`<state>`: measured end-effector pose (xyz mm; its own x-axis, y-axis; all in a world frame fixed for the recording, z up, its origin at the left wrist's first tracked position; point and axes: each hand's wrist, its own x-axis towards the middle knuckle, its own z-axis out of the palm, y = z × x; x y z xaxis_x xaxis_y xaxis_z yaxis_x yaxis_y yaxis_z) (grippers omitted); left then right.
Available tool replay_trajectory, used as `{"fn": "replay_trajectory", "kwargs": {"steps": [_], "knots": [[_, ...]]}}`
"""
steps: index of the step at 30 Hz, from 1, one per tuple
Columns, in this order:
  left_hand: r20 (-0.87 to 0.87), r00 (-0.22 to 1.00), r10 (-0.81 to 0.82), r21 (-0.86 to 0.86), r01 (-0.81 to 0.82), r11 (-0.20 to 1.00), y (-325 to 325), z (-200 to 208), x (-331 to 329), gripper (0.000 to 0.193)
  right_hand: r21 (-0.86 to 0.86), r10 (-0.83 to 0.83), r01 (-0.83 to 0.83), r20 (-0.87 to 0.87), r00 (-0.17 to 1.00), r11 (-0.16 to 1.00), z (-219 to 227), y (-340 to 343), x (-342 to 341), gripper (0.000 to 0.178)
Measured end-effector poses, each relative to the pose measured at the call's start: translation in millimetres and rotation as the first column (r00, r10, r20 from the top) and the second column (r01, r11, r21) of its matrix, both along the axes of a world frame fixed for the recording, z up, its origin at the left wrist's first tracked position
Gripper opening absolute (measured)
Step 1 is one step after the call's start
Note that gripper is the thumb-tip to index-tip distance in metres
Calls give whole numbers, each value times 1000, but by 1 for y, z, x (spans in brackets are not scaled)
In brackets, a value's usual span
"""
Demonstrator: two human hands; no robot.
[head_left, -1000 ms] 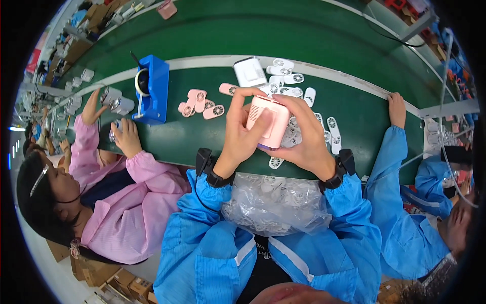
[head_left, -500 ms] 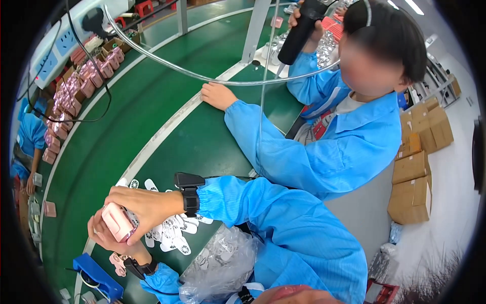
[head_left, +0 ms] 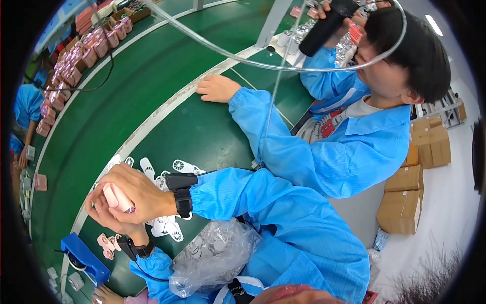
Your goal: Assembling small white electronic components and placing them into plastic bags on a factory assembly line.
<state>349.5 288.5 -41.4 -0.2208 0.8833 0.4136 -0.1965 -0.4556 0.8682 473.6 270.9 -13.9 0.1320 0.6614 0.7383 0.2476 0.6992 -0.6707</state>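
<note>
Hands [head_left: 143,191] clasp a pink device [head_left: 116,198] between them above a green tabletop [head_left: 207,134], near loose white pieces [head_left: 147,168] and a clear bag [head_left: 215,258].

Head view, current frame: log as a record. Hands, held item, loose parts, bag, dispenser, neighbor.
Left hand: gripping held item
Right hand: gripping same item, partly covering it
Held item: pink boxy device
Loose parts: white fan-patterned pieces, pink pieces
Bag: clear plastic bag
Dispenser: blue tape dispenser
Neighbor: one hand on green table, other holding black cylinder
</note>
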Motion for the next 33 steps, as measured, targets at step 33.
{"fn": "replay_trajectory", "kwargs": {"steps": [33], "knots": [[51, 999, 5, 276, -19, 961, -14, 21, -151, 36, 109, 47, -67, 170, 984, 992, 5, -8, -153, 82]]}}
